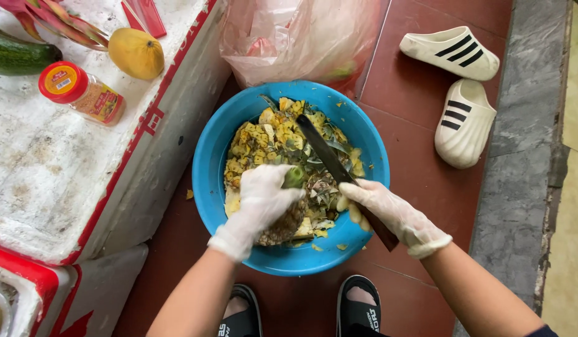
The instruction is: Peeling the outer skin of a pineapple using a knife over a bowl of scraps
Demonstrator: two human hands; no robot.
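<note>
A round blue basin [208, 162] stands on the red tiled floor, filled with yellow and green pineapple peelings. My left hand [261, 200], in a thin clear glove, grips a pineapple [282, 228] over the basin, its green stub end showing above my fingers. My right hand [392, 215], also gloved, is closed on the wooden handle of a long dark knife [323, 153]. The blade points up and left across the peelings, just right of the pineapple.
A white foam box [64, 175] with red trim stands at left, carrying a red-capped jar [83, 93], a yellow mango [137, 53] and a green cucumber [17, 56]. A plastic bag [301, 37] lies behind the basin. White slippers [460, 87] sit at right beside a grey stone curb [519, 156].
</note>
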